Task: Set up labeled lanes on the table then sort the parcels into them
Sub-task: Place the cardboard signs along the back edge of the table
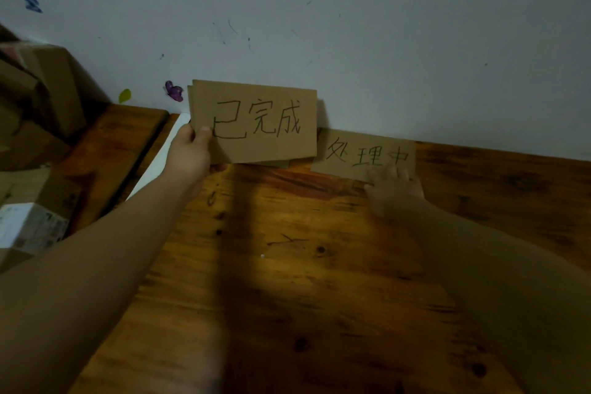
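Two cardboard signs meet at the wall (351, 25): the 已完成 label (259, 121), long axis along the wall, is raised off the bench (287, 265) and pinched at its lower-left corner by the left hand (188, 150), with another card tucked behind it. The 处理中 label (361, 153) lies just to its right, pressed by the right hand's (391, 185) flat fingers. Its lane likely lies leftward, towards the parcels (41, 99).

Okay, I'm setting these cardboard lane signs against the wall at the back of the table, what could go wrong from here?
1. The 处理中 sign seems only propped against the wall under your right hand; it may slide flat when released.
2. Your left hand pinches the 已完成 sign with another cardboard piece behind it; that piece could slip out.
3. The signs sit close together, so the lanes may crowd.
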The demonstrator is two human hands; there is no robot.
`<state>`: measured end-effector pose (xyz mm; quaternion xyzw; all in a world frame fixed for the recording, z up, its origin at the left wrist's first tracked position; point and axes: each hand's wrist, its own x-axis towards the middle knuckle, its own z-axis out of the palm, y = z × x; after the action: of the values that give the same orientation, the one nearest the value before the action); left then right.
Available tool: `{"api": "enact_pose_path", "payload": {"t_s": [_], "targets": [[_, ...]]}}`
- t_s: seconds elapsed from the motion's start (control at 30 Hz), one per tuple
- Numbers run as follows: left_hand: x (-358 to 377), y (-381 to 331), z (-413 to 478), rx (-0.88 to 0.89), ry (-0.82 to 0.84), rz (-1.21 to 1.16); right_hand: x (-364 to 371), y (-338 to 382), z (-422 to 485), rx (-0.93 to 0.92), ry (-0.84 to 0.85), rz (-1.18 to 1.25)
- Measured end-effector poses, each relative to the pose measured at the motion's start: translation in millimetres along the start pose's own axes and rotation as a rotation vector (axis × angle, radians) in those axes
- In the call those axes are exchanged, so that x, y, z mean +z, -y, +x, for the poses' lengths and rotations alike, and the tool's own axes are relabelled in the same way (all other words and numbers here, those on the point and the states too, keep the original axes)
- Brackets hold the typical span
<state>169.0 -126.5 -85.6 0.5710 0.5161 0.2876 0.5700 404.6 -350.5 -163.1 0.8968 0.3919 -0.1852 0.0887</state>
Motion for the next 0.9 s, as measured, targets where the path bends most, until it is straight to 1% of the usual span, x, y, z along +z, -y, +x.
{"api": "enact_pose_path", "payload": {"t_s": [0.17, 0.23, 0.27, 0.3, 0.37, 0.4, 0.43, 0.47, 0.53, 0.67, 0.73, 0.83, 0.9], "targets": [[6.3, 1.7, -10.7, -0.008, -0.035, 0.014, -1.4, -14.0, 17.4, 0.017, 0.067, -0.004], [12.1, 0.8, -19.1, -0.012, -0.048, 0.013, -3.3, -13.2, 16.8, 0.055, 0.071, 0.102], [16.1, -0.3, -24.6, -0.009, -0.044, 0.009, -7.5, -9.0, 12.5, 0.070, 0.050, 0.217], [20.4, -1.6, -30.1, -0.011, -0.029, 0.003, -11.7, -2.9, 8.7, 0.087, 0.027, 0.404], [30.6, -7.1, -42.7, -0.027, 0.029, -0.009, -29.2, 7.9, -6.6, 0.109, 0.007, 0.866], [36.5, -10.9, -49.2, -0.038, 0.068, -0.009, -37.6, 10.9, -15.9, 0.105, 0.003, 1.035], [42.5, -15.2, -55.5, -0.046, 0.106, -0.009, -44.7, 10.9, -26.3, 0.080, -0.021, 1.107], [48.5, -20.9, -62.7, -0.052, 0.143, -0.020, -51.0, 7.8, -36.1, 0.052, -0.070, 1.140], [60.8, -32.5, -74.9, -0.057, 0.214, -0.054, -58.8, -7.5, -53.4, 0.063, -0.169, 1.218], [81.7, -50.2, -92.2, -0.055, 0.311, -0.069, -67.4, -53.2, -90.5, 0.180, -0.240, 1.302], [93.0, -54.9, -98.4, -0.034, 0.297, -0.057, -64.3, -83.6, -102.3, 0.281, -0.303, 1.351], [110.5, -62.0, -108.4, 0.043, 0.212, -0.016, -56.7, -132.5, -115.9, 0.486, -0.370, 1.406], [122.6, -64.9, -112.2, 0.096, 0.155, 0.004, -45.5, -165.6, -125.6, 0.628, -0.393, 1.395]]}}
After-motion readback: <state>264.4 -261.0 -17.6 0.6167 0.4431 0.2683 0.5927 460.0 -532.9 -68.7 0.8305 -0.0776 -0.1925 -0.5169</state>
